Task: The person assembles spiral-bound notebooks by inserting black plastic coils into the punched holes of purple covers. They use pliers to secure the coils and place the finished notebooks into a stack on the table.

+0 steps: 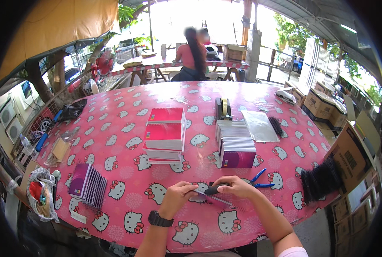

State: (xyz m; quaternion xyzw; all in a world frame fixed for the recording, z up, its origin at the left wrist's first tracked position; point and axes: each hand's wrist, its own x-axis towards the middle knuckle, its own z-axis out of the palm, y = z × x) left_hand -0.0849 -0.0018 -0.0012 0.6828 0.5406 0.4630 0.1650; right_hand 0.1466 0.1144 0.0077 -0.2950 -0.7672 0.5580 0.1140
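- In the head view, nearest to me are two bare forearms (153, 237), a dark wristwatch (160, 219) on the left one and a pale sleeve (293, 252) at the right elbow.
- I see the left hand (181, 195) pinching the left end of a notebook (220, 203), fingertips closed on its bound edge.
- The right hand (233, 186) is wrapped around a dark tool (215, 189), which sits right at the spine coil (222, 200); whether its tip touches the wire I can't tell.
- The notebook is just above the pink table (259, 227), between the hands, edge toward me and partly blurred.
- I'd judge it light and bendy, its cover smooth enough to slide, its coil springy and easily crushed. I'd pinch cover and pages together near the spine's end, keeping pressure off the loops.
- Blue-handled pliers (264, 185) lie just beyond the right wrist, unheld.
- Farther out I see a purple-covered stack (238, 159), a red-covered stack (164, 132) and another purple pile (87, 185) to the left; black coils (320, 180) are heaped at the right.
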